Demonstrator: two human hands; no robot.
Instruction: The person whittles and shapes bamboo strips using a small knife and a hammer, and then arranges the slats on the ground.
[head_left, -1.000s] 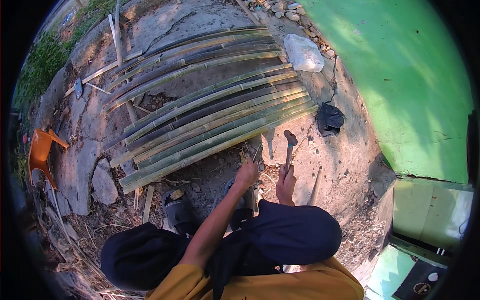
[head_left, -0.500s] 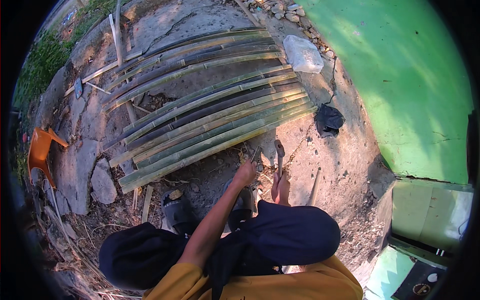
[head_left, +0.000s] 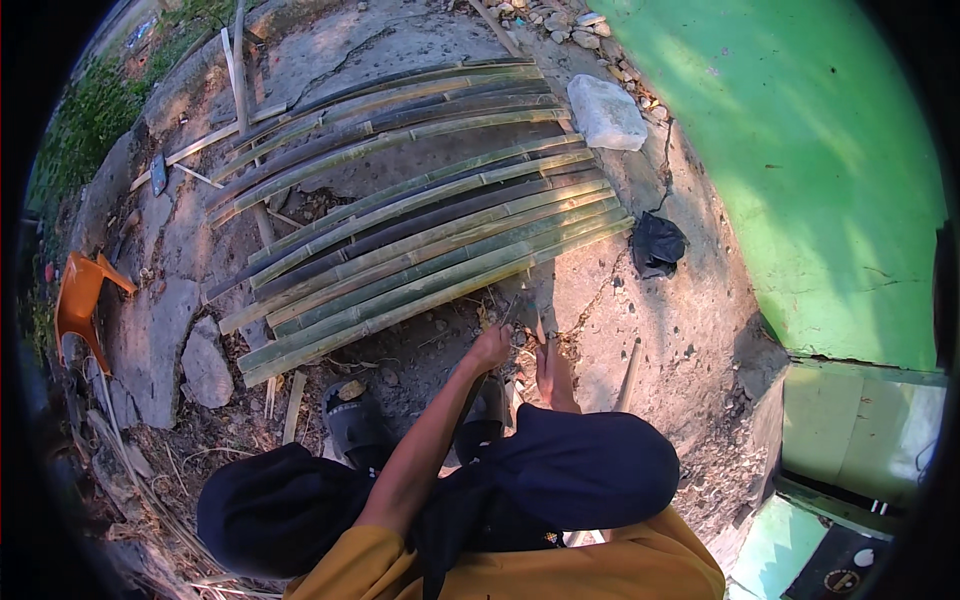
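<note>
My left hand is closed, its fingertips pinching a thin, nail-like piece that is too small to make out well. Just to its right, my right hand is wrapped round the handle of a hammer, whose head is blurred and hard to see. Both hands are low over the ground, in front of my feet. Beyond them lies a row of split bamboo strips, side by side and slanting up to the right. The nearest green strip lies a little past my left hand.
A black plastic bag and a whitish plastic-wrapped bundle lie right of the bamboo. An orange plastic chair is at far left. Broken concrete slabs lie nearer. A green wall rises at right. Wooden sticks lie about.
The hammer has swung left and turned from its raised position, its head now blurred near my left hand. My right hand has shifted slightly left; the left hand has barely moved.
</note>
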